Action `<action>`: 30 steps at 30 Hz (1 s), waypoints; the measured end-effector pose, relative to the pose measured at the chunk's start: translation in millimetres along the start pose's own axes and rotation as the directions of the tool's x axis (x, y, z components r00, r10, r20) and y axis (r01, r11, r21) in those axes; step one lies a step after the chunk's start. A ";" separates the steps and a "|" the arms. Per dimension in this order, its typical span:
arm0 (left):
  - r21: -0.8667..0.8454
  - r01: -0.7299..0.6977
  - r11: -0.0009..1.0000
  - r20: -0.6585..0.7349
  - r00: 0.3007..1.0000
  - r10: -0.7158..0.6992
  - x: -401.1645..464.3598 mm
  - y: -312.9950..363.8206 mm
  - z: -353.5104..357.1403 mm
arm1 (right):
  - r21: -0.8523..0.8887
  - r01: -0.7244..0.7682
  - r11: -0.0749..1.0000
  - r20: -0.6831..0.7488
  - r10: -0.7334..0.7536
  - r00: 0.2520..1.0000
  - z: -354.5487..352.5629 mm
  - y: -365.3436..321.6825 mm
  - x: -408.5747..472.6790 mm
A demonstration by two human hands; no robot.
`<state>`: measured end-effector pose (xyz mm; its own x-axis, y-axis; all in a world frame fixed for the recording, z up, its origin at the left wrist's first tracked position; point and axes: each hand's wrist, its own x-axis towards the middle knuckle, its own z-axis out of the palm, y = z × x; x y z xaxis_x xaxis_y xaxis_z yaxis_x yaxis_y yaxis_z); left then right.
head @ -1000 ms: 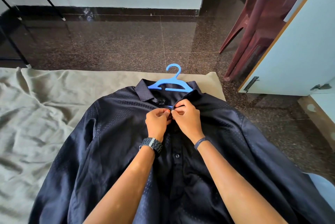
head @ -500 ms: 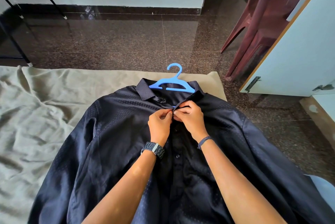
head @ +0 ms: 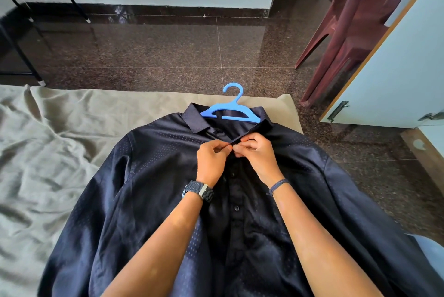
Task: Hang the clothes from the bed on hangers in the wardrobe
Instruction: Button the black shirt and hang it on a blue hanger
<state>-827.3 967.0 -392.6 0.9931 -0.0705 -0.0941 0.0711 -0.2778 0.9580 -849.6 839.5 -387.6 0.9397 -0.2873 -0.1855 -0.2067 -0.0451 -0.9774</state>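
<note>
A dark navy shirt (head: pixel 149 188) lies spread face up on the bed, collar pointing away from me. A blue plastic hanger (head: pixel 231 111) sits inside its collar, with the hook sticking out over the bed's far edge. My left hand (head: pixel 211 159) and my right hand (head: pixel 258 152) meet just below the collar. Each pinches one edge of the shirt's front placket, fingertips almost touching. Lower buttons on the placket look fastened.
The bed carries a wrinkled beige sheet (head: pixel 48 152). Beyond it is dark polished floor. A pale wardrobe door (head: pixel 396 68) stands open at the right, with stacked maroon plastic chairs (head: pixel 348 20) behind it. Black metal stand legs (head: pixel 24 39) are at the far left.
Both hands stay pinched at the top of the placket, with small finger movements. The view has shifted slightly; the shirt and hanger have not moved.
</note>
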 end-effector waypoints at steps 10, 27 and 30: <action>-0.521 0.433 0.736 0.107 0.888 -0.448 4.7 1.7 10.9 | -0.331 0.144 0.933 -0.103 -0.187 0.977 16.2 -4.6 1.6; -0.006 0.251 0.968 0.109 0.962 -0.249 7.2 -1.9 0.7 | -0.300 -0.017 0.954 -0.035 0.006 0.999 -1.9 -4.0 9.5; -0.190 0.264 0.946 -0.055 0.959 -0.279 15.9 3.8 -4.5 | -0.240 -0.047 0.970 -0.272 -0.020 0.962 0.7 -17.9 13.8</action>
<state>-810.8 969.2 -389.3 0.9375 0.0630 -0.3422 0.3470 -0.0992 0.9326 -832.7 837.0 -372.8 0.8343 -0.5354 -0.1312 -0.3103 -0.2594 -0.9146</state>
